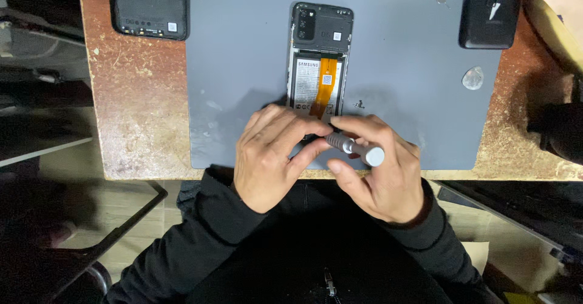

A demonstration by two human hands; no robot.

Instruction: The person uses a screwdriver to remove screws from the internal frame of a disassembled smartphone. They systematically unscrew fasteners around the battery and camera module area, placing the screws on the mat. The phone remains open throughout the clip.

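Head view: I'm seeing an opened black smartphone w/ its back cover off (pixel 320 61), lying flat on a grey rubber work mat (pixel 243 67) on the speckled brown bench (pixel 139 116). Orange flex ribbon (pixel 323 85) runs down over the battery. Left hand (pixel 270 158) is curled over the phone's lower end, fingers pressing it down. Right hand (pixel 379 179) is closed round a slim silver-grey precision screwdriver (pixel 355 148), tip aimed at the phone's bottom edge, hidden under the fingers. Phone looks light, stiff but fragile inside; I'd say grip by the side frame, keep off ribbon & battery. Driver is thin, smooth, prob. slippery; hold at the knurled part. Black back cover (pixel 149 5) sits top left; clear pick (pixel 473 78) on mat at right.
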